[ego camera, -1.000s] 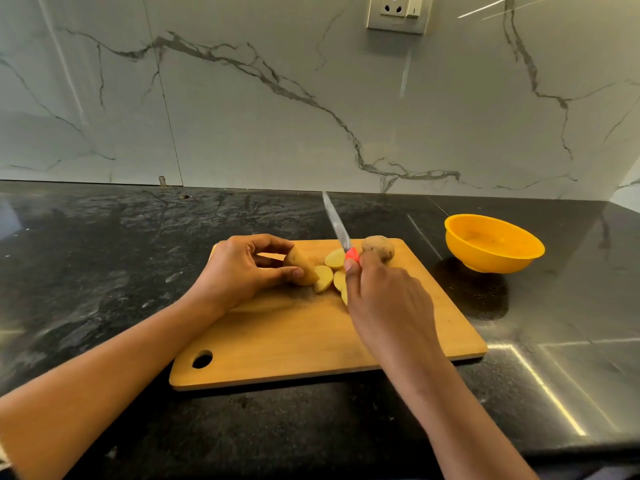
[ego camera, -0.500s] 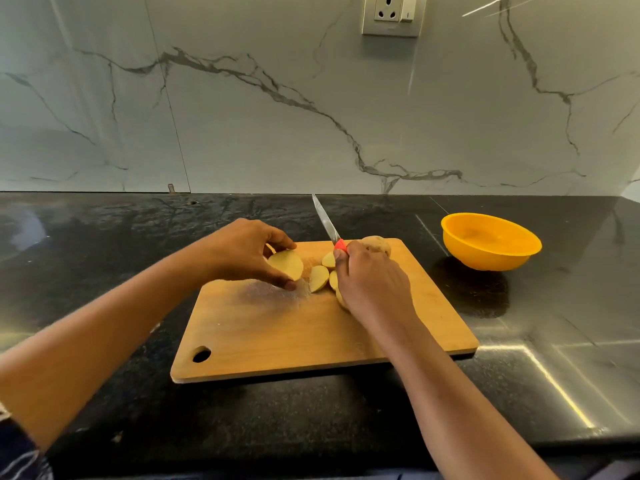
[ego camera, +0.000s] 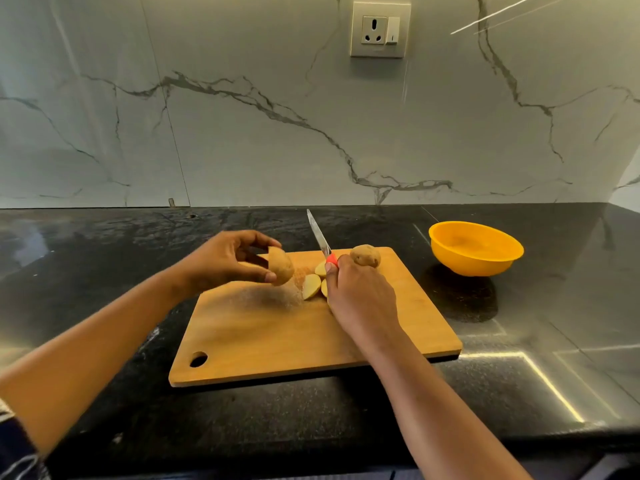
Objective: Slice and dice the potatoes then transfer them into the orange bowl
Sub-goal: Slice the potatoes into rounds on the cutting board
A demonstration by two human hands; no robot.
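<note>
A wooden cutting board [ego camera: 263, 337] lies on the black counter. My left hand [ego camera: 221, 259] pinches a potato half [ego camera: 280, 265] between thumb and fingers, lifted a little above the board, skin side toward me. My right hand [ego camera: 360, 296] grips a knife [ego camera: 320, 239] by its red handle, blade pointing up and away. Cut potato pieces [ego camera: 311, 286] lie on the board just left of my right hand, partly hidden by it. A whole potato [ego camera: 365, 255] sits at the board's far edge. The orange bowl [ego camera: 476, 249] stands to the right of the board.
A marble wall with a socket [ego camera: 379, 29] rises behind the black counter [ego camera: 104, 244]. The counter's front edge runs close below the board. A hanging hole [ego camera: 198, 359] marks the board's near left corner.
My left hand has lifted the potato half off the board and turned it. My right hand with the knife stayed near the cut pieces. The camera has tilted slightly.
</note>
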